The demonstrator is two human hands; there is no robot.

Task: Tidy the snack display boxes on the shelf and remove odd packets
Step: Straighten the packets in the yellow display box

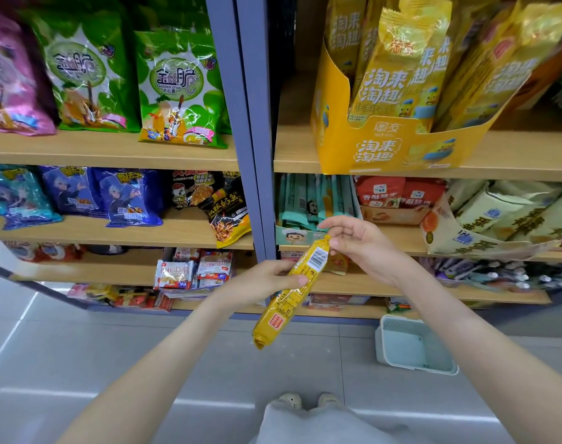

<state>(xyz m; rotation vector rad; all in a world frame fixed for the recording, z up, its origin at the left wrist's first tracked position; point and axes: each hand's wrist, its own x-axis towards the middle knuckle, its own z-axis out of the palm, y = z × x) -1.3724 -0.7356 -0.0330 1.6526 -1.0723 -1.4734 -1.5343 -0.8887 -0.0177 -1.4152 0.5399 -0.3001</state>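
The long yellow packet [292, 290] is held in the air in front of the shelving, its barcode facing the camera. Its long axis slants from low left to high right. The left hand [263, 280] grips it round the middle, thumb across the front, while the right hand [359, 245] pinches the crimped upper end with its fingertips. That upper end points toward the right-hand bay, so the right hand is the nearer one for placing it there. The yellow display box [385, 149], holding packets of the same colour, sits up and to the right on the shelf above, probably where this one belongs. A teal display box [292, 236] stands just behind the hands, and the shelf edge between must be cleared. A pale basket [379, 341] rests on the floor below right.
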